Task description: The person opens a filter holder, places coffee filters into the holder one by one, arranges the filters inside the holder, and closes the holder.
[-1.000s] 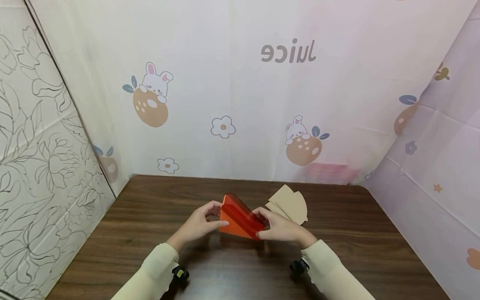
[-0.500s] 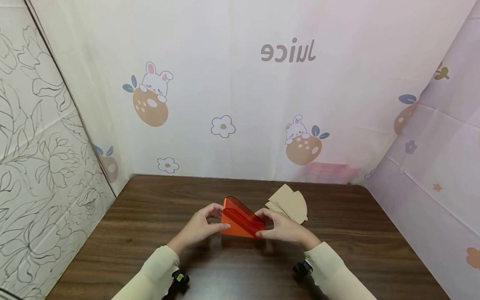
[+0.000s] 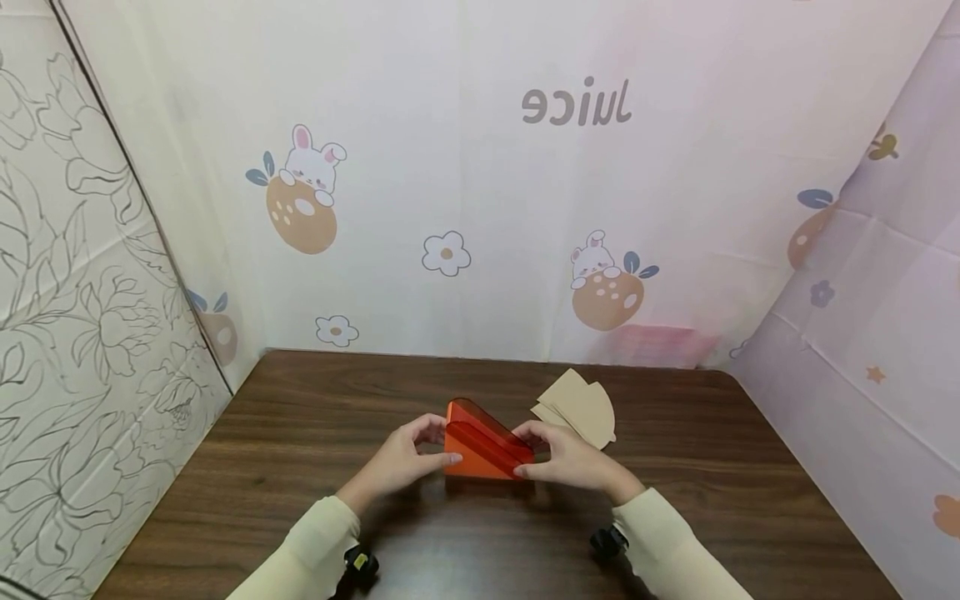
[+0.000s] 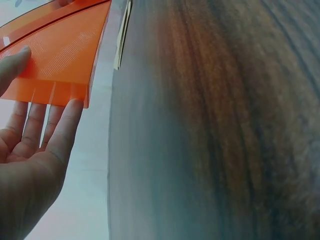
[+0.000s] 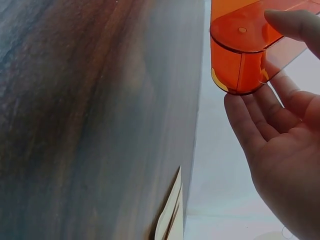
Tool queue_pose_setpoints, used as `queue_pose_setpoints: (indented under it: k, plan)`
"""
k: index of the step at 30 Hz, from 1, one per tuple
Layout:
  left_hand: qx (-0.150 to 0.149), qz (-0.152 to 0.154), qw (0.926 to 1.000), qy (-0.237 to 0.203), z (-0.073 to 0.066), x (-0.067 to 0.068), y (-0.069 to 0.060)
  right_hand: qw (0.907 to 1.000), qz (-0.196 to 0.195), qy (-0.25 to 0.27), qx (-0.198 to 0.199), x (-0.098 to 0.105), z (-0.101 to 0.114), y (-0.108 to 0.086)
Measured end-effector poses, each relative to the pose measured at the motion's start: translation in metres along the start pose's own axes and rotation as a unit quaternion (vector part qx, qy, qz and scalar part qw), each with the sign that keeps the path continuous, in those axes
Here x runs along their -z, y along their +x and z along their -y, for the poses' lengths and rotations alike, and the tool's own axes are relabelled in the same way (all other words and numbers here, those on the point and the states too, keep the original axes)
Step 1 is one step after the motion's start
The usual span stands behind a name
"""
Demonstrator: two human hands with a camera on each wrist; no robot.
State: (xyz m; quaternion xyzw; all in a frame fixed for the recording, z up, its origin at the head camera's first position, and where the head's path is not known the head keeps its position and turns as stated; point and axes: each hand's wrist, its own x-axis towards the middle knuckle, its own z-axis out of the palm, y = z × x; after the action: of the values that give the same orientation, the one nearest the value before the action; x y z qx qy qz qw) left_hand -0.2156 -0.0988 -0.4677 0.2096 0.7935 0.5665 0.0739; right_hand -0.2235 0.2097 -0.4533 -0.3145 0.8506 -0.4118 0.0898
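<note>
Thumbs in front, fingers bent behind, your left hand (image 3: pixel 405 460) and right hand (image 3: pixel 567 458) pinched opposite ends of a translucent orange-red, slope-topped plastic wedge (image 3: pixel 480 458) over the dark brown wooden table (image 3: pixel 697 442).

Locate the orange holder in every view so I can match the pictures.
Head: the orange holder is below centre, between the left hand and the right hand.
Left wrist: top left corner, cut off by the picture's edges.
Right wrist: top right corner, also cut off.
Shared landmark: the beige sheets, beyond the right hand in the head view, at the left wrist's top edge, at the right wrist's bottom edge.
</note>
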Motion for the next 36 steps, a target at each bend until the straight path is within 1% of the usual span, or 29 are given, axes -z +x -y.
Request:
queue_pose_setpoints:
  k: [6, 9, 15, 18, 22, 27, 32, 36]
  plan:
    - [0.003, 0.008, 1.0000, 0.005, 0.005, -0.003, -0.002, 0.9999, 0.002, -0.016, 0.000, -0.002, -0.001, -0.003]
    - [0.008, 0.009, 0.9999, 0.001, 0.007, -0.005, -0.002, 0.9998, 0.008, -0.019, -0.002, -0.003, 0.000, -0.004]
    - [0.018, 0.012, 0.9998, -0.006, 0.010, -0.008, -0.004, 0.9998, 0.018, -0.007, -0.008, -0.006, -0.003, -0.005]
    - [0.024, 0.017, 0.9995, -0.008, 0.012, -0.008, -0.004, 0.9997, 0.023, -0.003, -0.002, -0.008, -0.005, -0.005]
    - [0.036, 0.024, 0.9990, -0.014, 0.014, -0.009, -0.004, 0.9995, 0.024, -0.020, 0.004, -0.010, -0.009, -0.005]
    - [0.044, 0.030, 0.9982, -0.027, 0.016, -0.010, -0.005, 0.9991, 0.027, -0.033, -0.006, -0.012, -0.012, -0.006]
    - [0.048, 0.032, 0.9979, -0.032, 0.018, -0.011, -0.005, 0.9989, 0.033, -0.029, -0.018, -0.011, -0.010, -0.006]
    - [0.047, 0.031, 0.9977, -0.038, 0.016, -0.011, -0.005, 0.9987, 0.035, -0.029, -0.022, -0.011, -0.008, -0.006]
